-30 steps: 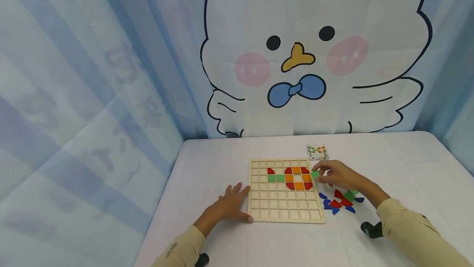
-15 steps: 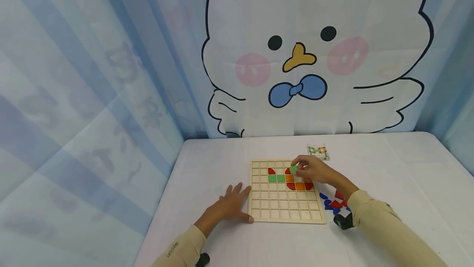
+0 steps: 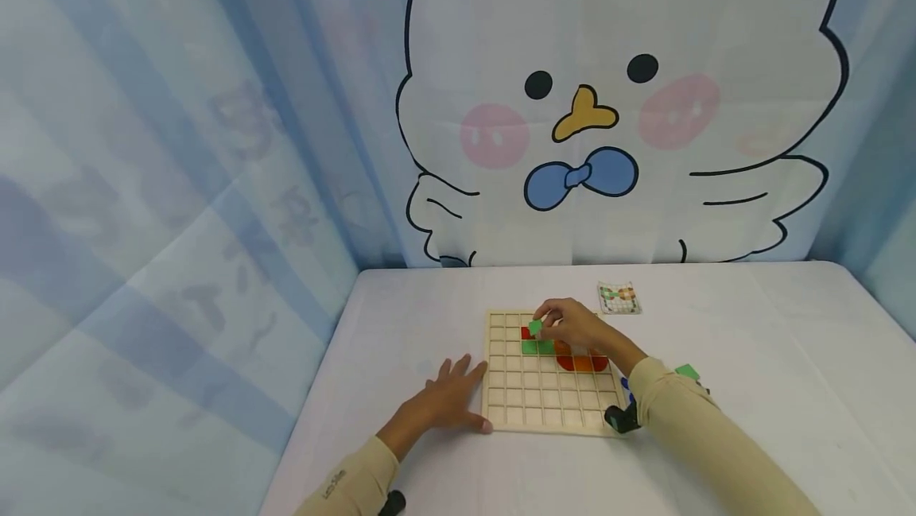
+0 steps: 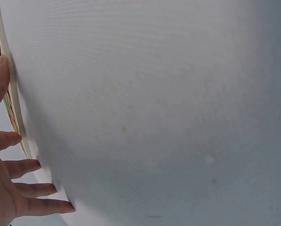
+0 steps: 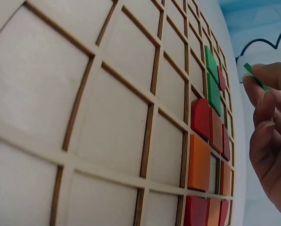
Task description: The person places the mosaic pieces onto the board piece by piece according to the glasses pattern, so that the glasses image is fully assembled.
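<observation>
A wooden grid board (image 3: pixel 525 409) lies on the white table. My right hand (image 3: pixel 572 325) pinches a small green tile (image 3: pixel 535 327) between thumb and fingertips, above the board's upper part. Close below it are a red rounded piece (image 3: pixel 526 333) and green tiles (image 3: pixel 537 347) set in cells. Orange tiles (image 5: pixel 198 162) and red rounded pieces (image 5: pixel 200 117) form a ring to the right, partly hidden by that hand in the head view. My left hand (image 3: pixel 445 403) is spread flat, its thumb and index finger touching the board's left edge.
A small printed pattern card (image 3: pixel 619 299) lies behind the board. Right of the board, loose pieces are mostly covered by the right sleeve (image 3: pixel 687 413); a green tile (image 3: pixel 688 371) and some blue show. A patterned curtain (image 3: pixel 572 102) hangs behind the table.
My right hand has carried the green tile leftward from beside the board's right edge, across the orange-and-red ring, to above the red piece. The left hand has stayed put.
</observation>
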The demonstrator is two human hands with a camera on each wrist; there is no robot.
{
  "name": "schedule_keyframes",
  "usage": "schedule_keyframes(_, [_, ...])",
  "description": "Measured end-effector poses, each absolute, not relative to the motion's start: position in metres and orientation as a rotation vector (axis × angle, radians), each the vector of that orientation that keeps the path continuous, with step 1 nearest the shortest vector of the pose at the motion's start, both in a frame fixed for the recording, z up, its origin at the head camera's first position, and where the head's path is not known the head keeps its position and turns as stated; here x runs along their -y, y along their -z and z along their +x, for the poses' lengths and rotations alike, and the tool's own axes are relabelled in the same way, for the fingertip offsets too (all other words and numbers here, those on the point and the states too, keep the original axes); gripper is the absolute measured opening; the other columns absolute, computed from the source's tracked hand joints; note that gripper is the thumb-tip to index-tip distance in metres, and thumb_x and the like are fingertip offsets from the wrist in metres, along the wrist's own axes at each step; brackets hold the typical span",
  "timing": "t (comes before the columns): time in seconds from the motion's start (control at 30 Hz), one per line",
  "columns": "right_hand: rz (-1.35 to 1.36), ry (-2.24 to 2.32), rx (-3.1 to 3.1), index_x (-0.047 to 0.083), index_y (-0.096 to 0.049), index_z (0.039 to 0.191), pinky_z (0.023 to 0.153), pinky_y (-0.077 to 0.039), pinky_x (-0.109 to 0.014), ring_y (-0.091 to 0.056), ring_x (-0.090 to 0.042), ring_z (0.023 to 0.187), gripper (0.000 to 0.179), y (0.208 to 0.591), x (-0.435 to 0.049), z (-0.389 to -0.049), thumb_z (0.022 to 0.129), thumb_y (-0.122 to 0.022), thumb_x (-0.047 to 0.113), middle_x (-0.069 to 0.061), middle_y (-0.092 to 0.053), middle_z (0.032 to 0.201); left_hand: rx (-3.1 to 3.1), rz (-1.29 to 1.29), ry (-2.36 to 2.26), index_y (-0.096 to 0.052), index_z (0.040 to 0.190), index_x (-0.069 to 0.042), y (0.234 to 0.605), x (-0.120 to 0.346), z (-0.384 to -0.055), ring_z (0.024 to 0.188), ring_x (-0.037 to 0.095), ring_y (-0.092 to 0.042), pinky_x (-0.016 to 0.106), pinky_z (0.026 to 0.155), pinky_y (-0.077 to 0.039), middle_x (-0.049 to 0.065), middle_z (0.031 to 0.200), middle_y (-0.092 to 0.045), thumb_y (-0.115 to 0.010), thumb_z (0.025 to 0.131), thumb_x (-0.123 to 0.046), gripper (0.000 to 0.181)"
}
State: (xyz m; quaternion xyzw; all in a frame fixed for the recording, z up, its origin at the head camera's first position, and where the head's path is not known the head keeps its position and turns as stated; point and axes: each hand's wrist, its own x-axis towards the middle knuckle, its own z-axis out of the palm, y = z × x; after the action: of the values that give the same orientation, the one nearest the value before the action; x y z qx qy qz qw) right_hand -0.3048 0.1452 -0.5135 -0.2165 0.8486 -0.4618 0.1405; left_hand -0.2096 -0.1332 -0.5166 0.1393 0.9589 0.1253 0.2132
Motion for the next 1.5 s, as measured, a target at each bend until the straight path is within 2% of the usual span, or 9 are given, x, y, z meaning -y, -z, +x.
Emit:
schedule_keyframes(0.27, [-0.627,1.282,-2.511,0.0,-0.065,0.113,0.061,-0.052,-0.028,-0.062,-0.017,0.067,0.026,0.523,-0.124,-0.308,0.092,-0.071,0.013,-0.007,-0.068,0.088,-2.653,0.389,-0.334,-0.036,0.157,-0.021,0.518,0.133,-0.208,0.15,0.05,-0.02,0.073,0.108,-0.032,0.016,0.165,-0.026,-0.084,0.072,-0.055,0.103])
schedule_keyframes(0.57, [-0.625,1.087,-2.694,0.007,-0.071,0.103,0.067,-0.046,-0.03,-0.056,-0.011,0.07,0.02,0.53,-0.104,-0.31,0.089,-0.077,0.021,0.002,-0.067,0.082,-2.656,0.407,-0.332,-0.036,0.157,-0.022,0.516,0.132,-0.206,0.15,0.05,-0.021,0.073,0.108,-0.033,0.015,0.165,-0.026,-0.084,0.072,-0.055,0.103])
schedule_keyframes(0.93, [-0.523,0.878,-2.797,0.013,-0.074,0.102,0.06,-0.043,-0.028,-0.055,-0.012,0.068,0.022,0.522,-0.091,-0.311,0.086,-0.08,0.025,0.003,-0.066,0.081,-2.664,0.402,-0.307,-0.035,0.157,-0.023,0.516,0.132,-0.207,0.15,0.049,-0.021,0.072,0.108,-0.033,0.014,0.165,-0.026,-0.083,0.072,-0.057,0.104])
schedule_keyframes(1.37, [-0.486,0.816,-2.804,0.016,-0.077,0.1,0.066,-0.049,-0.033,-0.063,-0.013,0.077,0.02,0.518,-0.089,-0.314,0.084,-0.082,0.028,0.002,-0.072,0.09,-2.665,0.413,-0.293,-0.034,0.158,-0.021,0.514,0.133,-0.207,0.15,0.049,-0.022,0.072,0.108,-0.033,0.015,0.165,-0.026,-0.082,0.074,-0.057,0.103])
schedule_keyframes(1.5, [-0.52,0.842,-2.783,0.014,-0.076,0.104,0.067,-0.05,-0.033,-0.063,-0.013,0.078,0.024,0.518,-0.092,-0.313,0.085,-0.081,0.027,0.002,-0.072,0.09,-2.666,0.41,-0.291,-0.034,0.158,-0.022,0.515,0.132,-0.208,0.15,0.049,-0.021,0.072,0.108,-0.033,0.014,0.166,-0.025,-0.082,0.073,-0.058,0.103])
